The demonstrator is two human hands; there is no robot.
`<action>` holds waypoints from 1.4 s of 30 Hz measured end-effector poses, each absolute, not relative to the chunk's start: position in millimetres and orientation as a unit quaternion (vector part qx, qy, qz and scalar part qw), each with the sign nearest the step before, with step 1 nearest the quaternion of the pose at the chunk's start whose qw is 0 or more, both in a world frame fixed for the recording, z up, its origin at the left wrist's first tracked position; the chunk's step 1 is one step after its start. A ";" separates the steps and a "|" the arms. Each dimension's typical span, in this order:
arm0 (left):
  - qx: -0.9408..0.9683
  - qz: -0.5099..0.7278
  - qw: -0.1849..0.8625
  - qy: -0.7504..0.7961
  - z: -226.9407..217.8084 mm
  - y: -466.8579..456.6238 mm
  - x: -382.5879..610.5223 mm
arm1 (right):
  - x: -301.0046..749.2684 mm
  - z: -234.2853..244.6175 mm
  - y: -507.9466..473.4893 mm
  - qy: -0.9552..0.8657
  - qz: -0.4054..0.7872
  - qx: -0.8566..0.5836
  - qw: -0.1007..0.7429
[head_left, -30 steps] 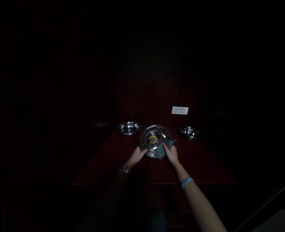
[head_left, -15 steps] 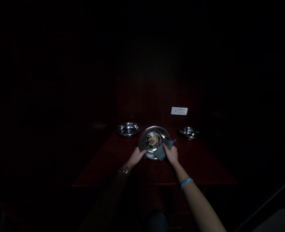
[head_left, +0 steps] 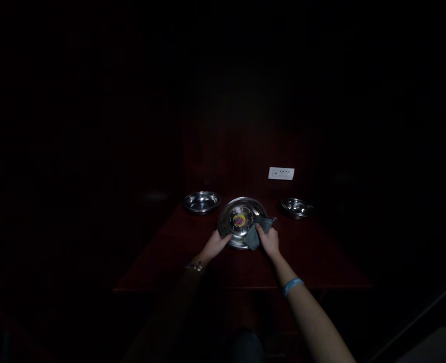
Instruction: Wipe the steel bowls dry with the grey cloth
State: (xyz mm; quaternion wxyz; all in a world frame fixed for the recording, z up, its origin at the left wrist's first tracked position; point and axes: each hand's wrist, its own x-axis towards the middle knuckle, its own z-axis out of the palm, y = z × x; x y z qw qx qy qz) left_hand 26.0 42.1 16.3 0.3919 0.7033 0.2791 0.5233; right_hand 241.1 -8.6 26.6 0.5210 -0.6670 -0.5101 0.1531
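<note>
A shiny round steel plate (head_left: 228, 212) with a yellow and pink sticker at its middle is held tilted up toward me over the table. My left hand (head_left: 214, 245) grips its lower left rim, thumb on the inner face. In my right hand (head_left: 270, 242) is a grey-green cloth (head_left: 252, 239), pressed by the thumb against the plate's lower right rim. The fingers of both hands are largely hidden behind the plate and cloth.
On the dark red table (head_left: 162, 262), one steel bowl (head_left: 202, 202) stands at the back left and another steel bowl (head_left: 297, 207) at the back right. A white socket panel (head_left: 281, 173) is on the wall behind. The surroundings are very dark.
Almost nothing differs. The whole view has shifted very slightly, and both hands keep the same hold on the plate and cloth.
</note>
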 end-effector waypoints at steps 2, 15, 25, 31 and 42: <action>0.707 0.519 0.392 0.278 20.2 39.6 25.3 | 240.7 26.2 -6.8 -0.508 0.163 -0.659 0.530; 0.684 0.528 0.395 0.314 7.3 51.9 25.2 | 235.4 5.0 4.6 -0.557 0.247 -0.580 0.542; 0.667 0.532 0.403 0.330 16.3 51.2 16.4 | 240.1 10.6 2.1 -0.533 0.226 -0.610 0.541; 0.702 0.526 0.361 0.315 28.6 35.0 19.3 | 243.5 7.0 5.6 -0.523 0.225 -0.606 0.556; 0.707 0.504 0.414 0.275 14.7 35.7 29.4 | 242.5 0.4 9.8 -0.545 0.259 -0.580 0.548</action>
